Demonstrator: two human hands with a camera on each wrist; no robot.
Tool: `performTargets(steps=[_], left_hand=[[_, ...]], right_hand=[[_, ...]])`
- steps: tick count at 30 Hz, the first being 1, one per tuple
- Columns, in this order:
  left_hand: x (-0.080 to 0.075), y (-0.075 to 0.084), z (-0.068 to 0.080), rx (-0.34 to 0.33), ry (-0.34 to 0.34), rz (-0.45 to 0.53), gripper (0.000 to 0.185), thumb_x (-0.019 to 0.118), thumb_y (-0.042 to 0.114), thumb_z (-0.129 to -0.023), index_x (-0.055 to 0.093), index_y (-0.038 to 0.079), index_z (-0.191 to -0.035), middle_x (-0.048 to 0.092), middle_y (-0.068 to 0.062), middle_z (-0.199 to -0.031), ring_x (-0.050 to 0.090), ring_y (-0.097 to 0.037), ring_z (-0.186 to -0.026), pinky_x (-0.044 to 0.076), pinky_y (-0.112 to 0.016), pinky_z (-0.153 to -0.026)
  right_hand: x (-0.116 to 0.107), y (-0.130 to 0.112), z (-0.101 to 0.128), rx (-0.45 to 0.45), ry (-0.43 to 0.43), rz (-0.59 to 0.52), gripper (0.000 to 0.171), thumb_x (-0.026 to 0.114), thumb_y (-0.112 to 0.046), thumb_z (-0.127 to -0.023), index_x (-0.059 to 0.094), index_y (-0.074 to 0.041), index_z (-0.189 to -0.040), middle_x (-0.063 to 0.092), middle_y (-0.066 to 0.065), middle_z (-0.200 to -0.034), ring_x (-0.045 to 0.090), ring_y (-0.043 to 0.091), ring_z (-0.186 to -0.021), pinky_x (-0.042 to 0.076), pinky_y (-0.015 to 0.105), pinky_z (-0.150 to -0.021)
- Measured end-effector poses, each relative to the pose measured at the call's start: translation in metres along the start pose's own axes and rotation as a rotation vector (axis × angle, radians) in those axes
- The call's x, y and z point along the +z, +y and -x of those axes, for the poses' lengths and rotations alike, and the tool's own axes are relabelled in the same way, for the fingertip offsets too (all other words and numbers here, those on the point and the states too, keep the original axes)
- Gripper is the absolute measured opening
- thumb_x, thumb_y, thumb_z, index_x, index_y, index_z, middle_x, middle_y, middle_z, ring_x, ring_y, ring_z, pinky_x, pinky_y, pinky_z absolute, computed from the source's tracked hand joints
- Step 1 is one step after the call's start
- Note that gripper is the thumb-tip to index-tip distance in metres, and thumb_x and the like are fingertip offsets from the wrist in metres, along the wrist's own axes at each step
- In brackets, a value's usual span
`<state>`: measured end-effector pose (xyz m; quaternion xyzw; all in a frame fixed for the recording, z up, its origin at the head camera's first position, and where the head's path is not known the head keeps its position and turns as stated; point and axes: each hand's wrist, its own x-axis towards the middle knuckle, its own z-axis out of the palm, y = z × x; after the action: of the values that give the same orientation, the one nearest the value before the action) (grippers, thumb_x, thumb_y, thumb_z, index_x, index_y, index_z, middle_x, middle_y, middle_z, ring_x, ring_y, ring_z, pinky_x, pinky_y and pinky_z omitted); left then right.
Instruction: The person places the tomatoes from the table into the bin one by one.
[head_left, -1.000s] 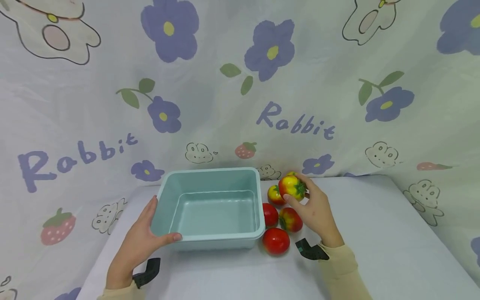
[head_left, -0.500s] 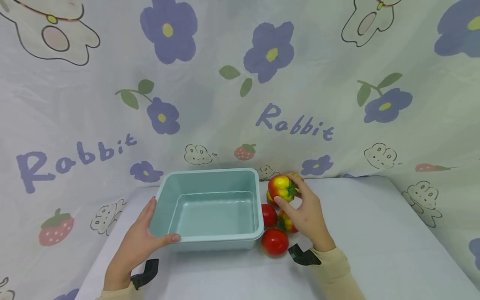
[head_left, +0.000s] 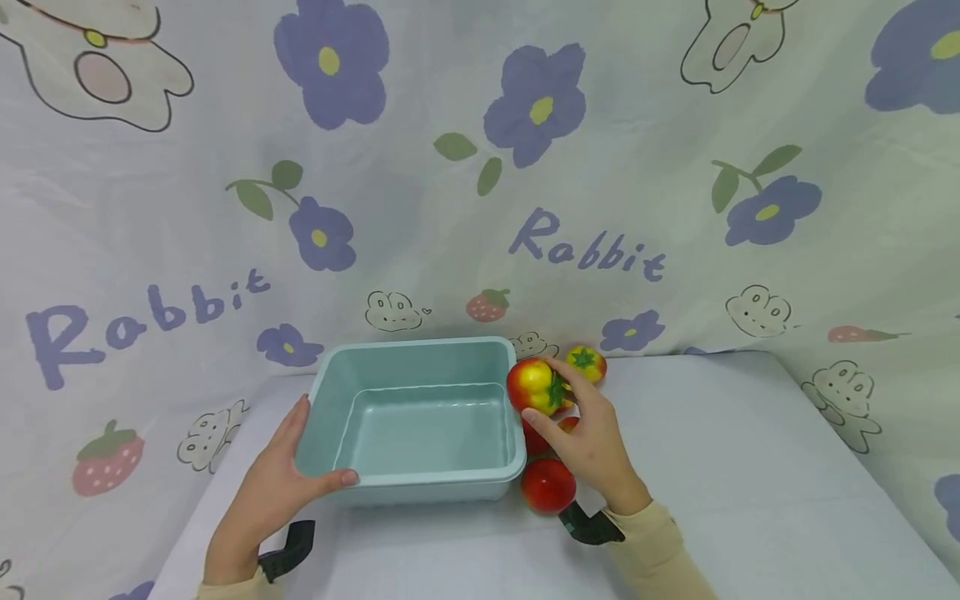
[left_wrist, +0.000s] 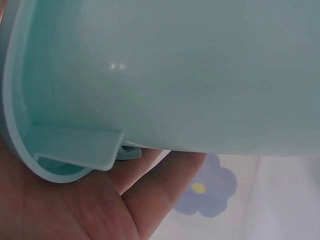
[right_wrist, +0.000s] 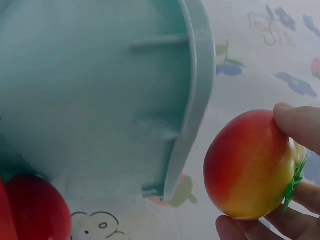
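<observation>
A light blue-green plastic bin (head_left: pixel 420 477) stands on the table. My left hand (head_left: pixel 273 492) holds its near left corner, thumb along the front rim and fingers along the left side. In the left wrist view, fingers (left_wrist: pixel 165 185) extend below the bin's edge. My right hand (head_left: pixel 592 433) grips a red-and-yellow fruit with a green leafy top (head_left: pixel 534 387) between thumb and fingers. This fruit overlaps the bin's right rim in the head view; the right wrist view shows the same fruit (right_wrist: pixel 250 165) beside the bin wall (right_wrist: pixel 100 100).
Right of the bin lie a red tomato-like fruit (head_left: pixel 548 486) and another red one (head_left: pixel 534 440), partly hidden. A second red-and-yellow fruit (head_left: pixel 587 363) sits at the back. A white cloth (head_left: pixel 750 467) covers the table, with a printed curtain (head_left: pixel 420 208) behind.
My right hand has carried the red-and-yellow fruit leftward to the bin's right rim, uncovering the fruit at the back. My left hand keeps its place at the bin's corner.
</observation>
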<state>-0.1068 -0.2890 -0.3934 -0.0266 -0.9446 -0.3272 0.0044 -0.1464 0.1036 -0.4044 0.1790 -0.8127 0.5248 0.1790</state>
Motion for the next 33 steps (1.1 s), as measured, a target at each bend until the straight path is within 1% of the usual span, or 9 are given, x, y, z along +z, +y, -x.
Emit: performTargets(steps=[3,7,9,11,16,20,24,27,33], left_hand=[[0.000,0.000,0.000,0.000,-0.002,0.001,0.129,0.086,0.046,-0.075,-0.001,0.005,-0.161,0.005,-0.023,-0.166,0.016,-0.052,-0.147,0.026,-0.076,-0.105],[0.000,-0.001,0.000,-0.003,-0.006,0.000,0.130,0.086,0.047,-0.075,-0.002,0.005,-0.161,0.004,-0.023,-0.166,0.016,-0.052,-0.147,0.026,-0.076,-0.105],[0.001,-0.001,0.000,-0.002,-0.005,0.000,0.130,0.086,0.047,-0.075,-0.003,0.006,-0.161,0.004,-0.023,-0.166,0.016,-0.052,-0.147,0.026,-0.076,-0.105],[0.001,-0.001,-0.001,0.000,-0.003,-0.001,0.130,0.086,0.047,-0.075,-0.003,0.006,-0.161,0.004,-0.022,-0.166,0.016,-0.051,-0.147,0.026,-0.076,-0.105],[0.001,0.000,-0.001,0.006,0.002,0.000,0.129,0.086,0.046,-0.075,-0.002,0.005,-0.161,0.006,-0.023,-0.166,0.017,-0.051,-0.147,0.027,-0.076,-0.105],[0.001,0.000,-0.001,0.009,0.005,0.002,0.129,0.086,0.046,-0.075,-0.002,0.005,-0.161,0.006,-0.023,-0.166,0.017,-0.051,-0.148,0.027,-0.076,-0.105],[0.001,0.000,0.000,0.004,0.005,-0.001,0.129,0.086,0.046,-0.075,-0.001,0.005,-0.161,0.006,-0.023,-0.166,0.017,-0.050,-0.148,0.027,-0.076,-0.105],[0.001,0.001,0.000,0.001,0.004,-0.008,0.129,0.086,0.047,-0.075,-0.001,0.005,-0.161,0.007,-0.023,-0.166,0.018,-0.050,-0.147,0.027,-0.075,-0.105],[0.000,0.001,0.000,-0.006,-0.002,-0.013,0.130,0.086,0.049,-0.075,-0.001,0.005,-0.161,0.005,-0.023,-0.166,0.016,-0.050,-0.148,0.026,-0.075,-0.106]], right_hand=[[0.004,-0.002,0.002,-0.018,-0.014,0.001,0.069,0.082,-0.022,-0.086,0.050,-0.018,-0.146,0.060,0.002,-0.134,0.059,0.020,-0.107,0.059,0.027,-0.068],[0.010,-0.004,0.004,-0.064,-0.047,-0.004,0.070,0.083,-0.021,-0.085,0.049,-0.017,-0.147,0.059,0.000,-0.136,0.060,0.019,-0.110,0.060,0.030,-0.079],[0.012,-0.005,0.004,-0.082,-0.064,-0.018,0.070,0.083,-0.020,-0.085,0.049,-0.017,-0.147,0.059,0.000,-0.137,0.060,0.018,-0.115,0.058,0.034,-0.087],[0.014,-0.007,0.004,-0.092,-0.077,-0.029,0.071,0.083,-0.020,-0.085,0.048,-0.018,-0.147,0.058,-0.001,-0.138,0.059,0.017,-0.118,0.057,0.037,-0.091],[0.018,-0.008,0.007,-0.094,-0.104,-0.016,0.072,0.083,-0.023,-0.085,0.047,-0.022,-0.148,0.057,-0.003,-0.140,0.057,0.017,-0.121,0.057,0.040,-0.092],[0.024,-0.008,0.009,-0.139,-0.125,0.016,0.072,0.082,-0.026,-0.085,0.047,-0.021,-0.148,0.057,-0.003,-0.142,0.057,0.018,-0.123,0.055,0.043,-0.095],[0.028,-0.007,0.010,-0.186,-0.147,0.030,0.071,0.082,-0.027,-0.086,0.048,-0.019,-0.148,0.056,-0.002,-0.145,0.056,0.017,-0.128,0.051,0.046,-0.102],[0.031,-0.008,0.011,-0.186,-0.167,0.021,0.070,0.082,-0.027,-0.086,0.049,-0.019,-0.147,0.055,-0.003,-0.146,0.055,0.017,-0.129,0.049,0.044,-0.104],[0.035,-0.008,0.012,-0.171,-0.195,0.025,0.070,0.082,-0.030,-0.085,0.049,-0.020,-0.147,0.055,-0.004,-0.145,0.054,0.016,-0.130,0.050,0.044,-0.103]])
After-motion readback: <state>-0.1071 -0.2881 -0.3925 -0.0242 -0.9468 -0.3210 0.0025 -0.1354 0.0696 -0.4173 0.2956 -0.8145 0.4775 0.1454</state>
